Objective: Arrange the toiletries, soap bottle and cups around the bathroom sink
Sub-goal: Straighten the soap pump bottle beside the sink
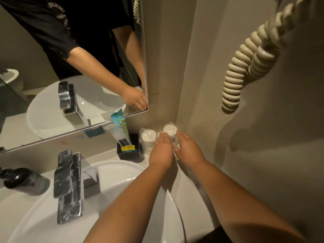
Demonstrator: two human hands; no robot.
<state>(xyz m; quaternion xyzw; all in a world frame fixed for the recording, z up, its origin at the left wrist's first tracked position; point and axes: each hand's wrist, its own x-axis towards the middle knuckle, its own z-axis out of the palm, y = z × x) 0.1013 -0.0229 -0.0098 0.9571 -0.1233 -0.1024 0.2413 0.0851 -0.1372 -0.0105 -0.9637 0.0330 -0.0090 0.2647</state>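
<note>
Both hands, left (162,149) and right (188,148), have their fingers (164,136) closed around 1 wrapped cup (170,130) in the counter (189,183) corner; a 2nd cup (149,135) stands just left of them. It looks light, its film probably slippery and easily crushed, so grip the sides gently, low down.

Beige tiled walls (201,50), frameless wall mirror (52,102), cream coiled cord (245,67) on rt wall, dim warm light.
</note>
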